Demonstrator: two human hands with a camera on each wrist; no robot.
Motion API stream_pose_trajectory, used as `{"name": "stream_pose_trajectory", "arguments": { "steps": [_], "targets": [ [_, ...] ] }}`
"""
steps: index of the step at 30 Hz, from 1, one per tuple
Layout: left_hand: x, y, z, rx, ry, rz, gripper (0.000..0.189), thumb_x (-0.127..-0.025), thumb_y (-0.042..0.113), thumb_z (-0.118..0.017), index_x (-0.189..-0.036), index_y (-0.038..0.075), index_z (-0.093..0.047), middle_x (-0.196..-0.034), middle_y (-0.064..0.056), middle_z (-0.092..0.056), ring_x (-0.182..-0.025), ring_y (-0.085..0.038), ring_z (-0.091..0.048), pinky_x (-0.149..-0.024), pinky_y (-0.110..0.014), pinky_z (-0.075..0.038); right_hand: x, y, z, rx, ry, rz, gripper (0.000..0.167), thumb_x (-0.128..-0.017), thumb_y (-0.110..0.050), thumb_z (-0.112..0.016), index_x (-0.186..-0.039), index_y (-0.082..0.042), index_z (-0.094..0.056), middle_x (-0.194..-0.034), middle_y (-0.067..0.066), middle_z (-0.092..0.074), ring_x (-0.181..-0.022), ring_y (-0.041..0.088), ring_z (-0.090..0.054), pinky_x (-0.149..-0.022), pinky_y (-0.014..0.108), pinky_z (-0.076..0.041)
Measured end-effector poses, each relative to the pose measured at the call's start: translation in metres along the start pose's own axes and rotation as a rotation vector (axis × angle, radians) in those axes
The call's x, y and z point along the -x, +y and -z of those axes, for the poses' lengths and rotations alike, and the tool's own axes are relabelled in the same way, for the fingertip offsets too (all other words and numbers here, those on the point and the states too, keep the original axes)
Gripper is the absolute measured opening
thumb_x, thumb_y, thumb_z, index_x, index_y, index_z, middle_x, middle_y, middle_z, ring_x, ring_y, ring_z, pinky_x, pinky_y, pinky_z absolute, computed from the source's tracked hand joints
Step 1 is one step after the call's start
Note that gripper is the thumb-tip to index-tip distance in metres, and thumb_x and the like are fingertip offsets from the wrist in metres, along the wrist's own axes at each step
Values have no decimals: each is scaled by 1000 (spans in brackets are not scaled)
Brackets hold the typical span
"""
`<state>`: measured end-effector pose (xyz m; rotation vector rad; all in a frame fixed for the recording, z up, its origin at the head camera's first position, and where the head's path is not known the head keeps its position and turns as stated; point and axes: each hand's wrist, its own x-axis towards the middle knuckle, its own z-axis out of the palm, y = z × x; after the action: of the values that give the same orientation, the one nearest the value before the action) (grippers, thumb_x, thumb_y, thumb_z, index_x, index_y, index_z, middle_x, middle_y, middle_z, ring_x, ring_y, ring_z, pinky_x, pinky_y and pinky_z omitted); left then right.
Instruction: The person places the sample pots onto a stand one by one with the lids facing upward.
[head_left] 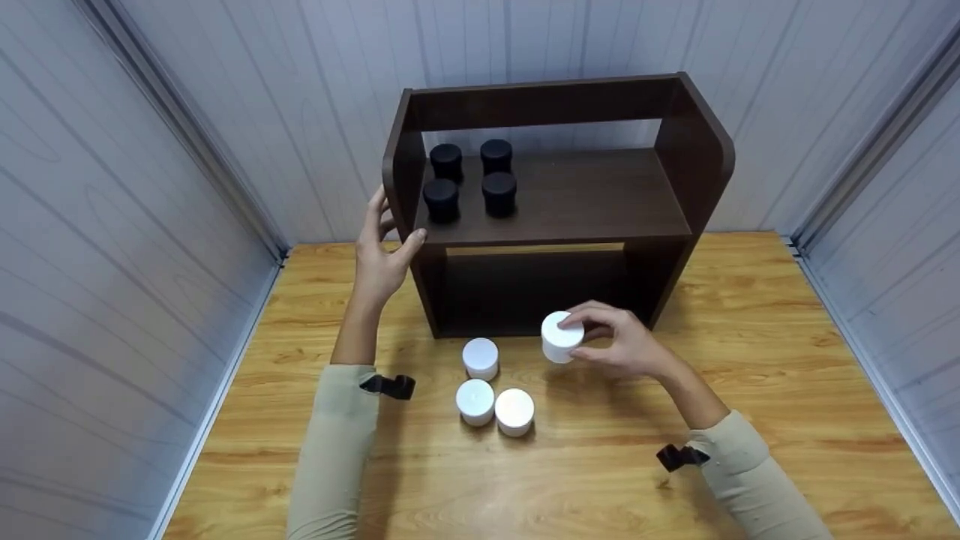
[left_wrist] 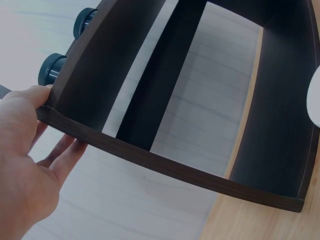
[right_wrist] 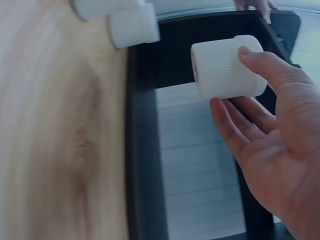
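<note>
The right hand [head_left: 619, 341] pinches a white jar [head_left: 559, 345] near its top — a grip that probably keeps the base free — above the table [head_left: 600, 480], before the dark shelf [head_left: 694, 157]. The left hand [head_left: 381, 262] clasps the shelf's left side, apparently steadying it; three white jars [head_left: 475, 401] stand clustered below, four black jars [head_left: 499, 193] above.

Hiding part of the left hand [head_left: 381, 262] behind the brown shelf unit [head_left: 585, 199]. Cutting off a white cylindrical container [left_wrist: 314, 97] at the left wrist view's right edge. Blurring the wood-grain tabletop [right_wrist: 65, 135] in the right wrist view.
</note>
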<state>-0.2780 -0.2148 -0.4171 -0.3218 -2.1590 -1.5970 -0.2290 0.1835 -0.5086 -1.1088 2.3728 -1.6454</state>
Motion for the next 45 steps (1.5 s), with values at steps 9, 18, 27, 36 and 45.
{"name": "stream_pose_trajectory", "arguments": {
  "steps": [9,18,27,36,45],
  "targets": [
    [0,0,-1,17,-8,-4,82,-105,6,-77,-176,9,-36,-171,-21,-48,-143,-45,-62,-115,-58,-54,-7,-23,22,3,40,18,38,-90,9,-88,-126,4,-79,-137,31,-70,-125,-2,-66,-97,20,-64],
    [0,-3,-2,5,-1,-13,81,-104,7,-77,-175,9,-37,-170,-21,-49,-140,-44,-65,-107,-53,-58,-17,-50,44,-9,103,33,40,-88,15,-86,-125,8,-77,-131,1,-73,-120,2,-70,-94,19,-65],
    [1,-2,0,-6,2,24,82,-104,6,-77,-175,12,-38,-171,-19,-49,-144,-41,-64,-105,-49,-59,-29,-76,64,-19,148,30,41,-87,20,-83,-126,11,-75,-129,-11,-73,-118,4,-72,-93,20,-66],
    [1,0,0,-12,-1,17,81,-104,7,-77,-175,11,-38,-171,-20,-49,-141,-42,-65,-102,-45,-61,-48,-95,78,-46,201,-6,43,-88,20,-82,-129,14,-72,-126,-12,-76,-110,6,-77,-91,19,-65],
    [-1,-1,0,-4,-4,5,81,-104,8,-76,-175,11,-37,-170,-20,-49,-141,-43,-65,-109,-57,-58,-74,-106,91,-33,265,-39,42,-90,17,-83,-131,12,-74,-126,-8,-77,-102,5,-81,-86,19,-65]
  ]
}}
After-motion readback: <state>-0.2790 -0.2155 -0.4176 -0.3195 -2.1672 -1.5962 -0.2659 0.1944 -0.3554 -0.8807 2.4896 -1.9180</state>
